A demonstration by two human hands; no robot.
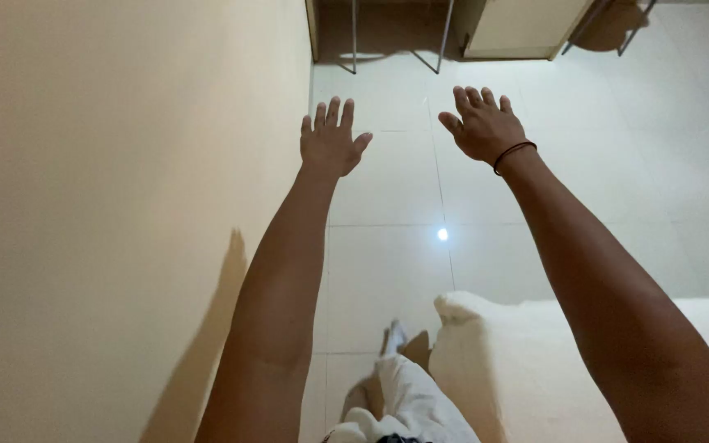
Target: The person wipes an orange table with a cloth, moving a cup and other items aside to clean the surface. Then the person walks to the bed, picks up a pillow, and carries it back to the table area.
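Observation:
Both my arms stretch straight out in front of me over a white tiled floor (387,189). My left hand (331,141) is held flat with the fingers apart and holds nothing. My right hand (482,123) is likewise spread and empty, with a dark band (514,153) around its wrist. Neither hand touches anything. The left hand is close to a plain cream wall (125,205).
A bed corner with a cream cover (519,361) lies at the lower right. My white-clad legs (408,402) show at the bottom. Thin metal furniture legs (395,37) and a pale cabinet (523,29) stand at the far end.

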